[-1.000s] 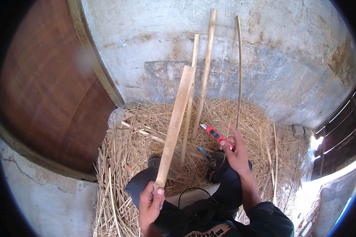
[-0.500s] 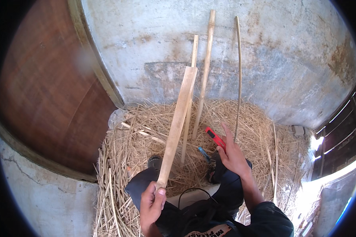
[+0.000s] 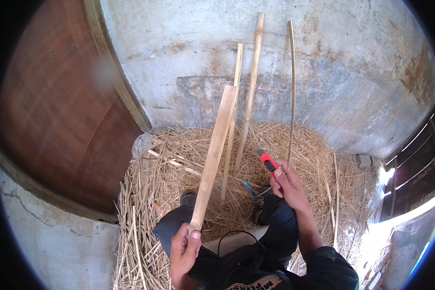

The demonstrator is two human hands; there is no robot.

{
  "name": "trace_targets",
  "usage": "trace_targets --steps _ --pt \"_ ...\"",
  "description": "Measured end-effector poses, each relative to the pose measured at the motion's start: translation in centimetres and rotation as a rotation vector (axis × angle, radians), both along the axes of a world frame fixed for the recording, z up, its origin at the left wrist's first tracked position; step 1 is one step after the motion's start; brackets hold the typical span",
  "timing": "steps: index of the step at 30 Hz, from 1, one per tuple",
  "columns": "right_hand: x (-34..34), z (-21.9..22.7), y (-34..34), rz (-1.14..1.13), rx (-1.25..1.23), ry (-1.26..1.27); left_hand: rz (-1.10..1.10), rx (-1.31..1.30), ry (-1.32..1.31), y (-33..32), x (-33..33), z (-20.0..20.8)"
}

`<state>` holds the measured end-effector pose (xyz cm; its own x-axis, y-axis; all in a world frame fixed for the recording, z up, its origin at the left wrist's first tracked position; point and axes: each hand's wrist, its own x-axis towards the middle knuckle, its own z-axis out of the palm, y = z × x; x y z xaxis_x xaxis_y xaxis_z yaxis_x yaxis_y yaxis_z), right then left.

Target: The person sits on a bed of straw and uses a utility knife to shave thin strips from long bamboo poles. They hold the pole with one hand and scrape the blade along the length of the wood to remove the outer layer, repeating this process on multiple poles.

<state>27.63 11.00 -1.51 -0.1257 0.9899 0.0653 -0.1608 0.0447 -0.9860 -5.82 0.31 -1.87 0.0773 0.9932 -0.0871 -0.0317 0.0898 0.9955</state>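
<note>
My left hand (image 3: 184, 246) is closed round the lower end of a flat, pale bamboo slat (image 3: 212, 162). The slat tilts up and away, its wide far end in front of a thinner stick. In my right hand (image 3: 290, 186) is a red utility knife (image 3: 268, 160), with the thumb against its body near the black slider. A short length of blade shows at its front, pointing up and left, apart from the slat. The fingers under the knife are partly hidden.
Three sticks lean on the stained wall (image 3: 203, 58): a thin one (image 3: 238, 63), a thicker one (image 3: 253, 77) and a slim dark one (image 3: 293, 72). Straw-like shavings (image 3: 179, 145) cover the floor. A blue object (image 3: 249, 187) lies near my foot. A brown door (image 3: 58, 111) stands left.
My right hand has drawn its fingers in round the knife and turned it more upright, and the blade now shows. The slat has shifted slightly left at its far end.
</note>
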Motion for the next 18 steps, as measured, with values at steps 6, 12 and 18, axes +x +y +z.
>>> trace_targets --steps 6,12,18 --pt "-0.76 -0.48 0.41 0.014 0.029 -0.036 0.008 -0.001 0.001 0.01 -0.04 -0.14" --pt "-0.68 -0.51 0.04 0.004 0.026 -0.031 0.003 -0.007 0.000 0.05 0.02 -0.06" --pt "-0.65 -0.37 0.10 -0.058 0.014 0.033 -0.009 -0.012 -0.010 0.01 0.03 -0.30"
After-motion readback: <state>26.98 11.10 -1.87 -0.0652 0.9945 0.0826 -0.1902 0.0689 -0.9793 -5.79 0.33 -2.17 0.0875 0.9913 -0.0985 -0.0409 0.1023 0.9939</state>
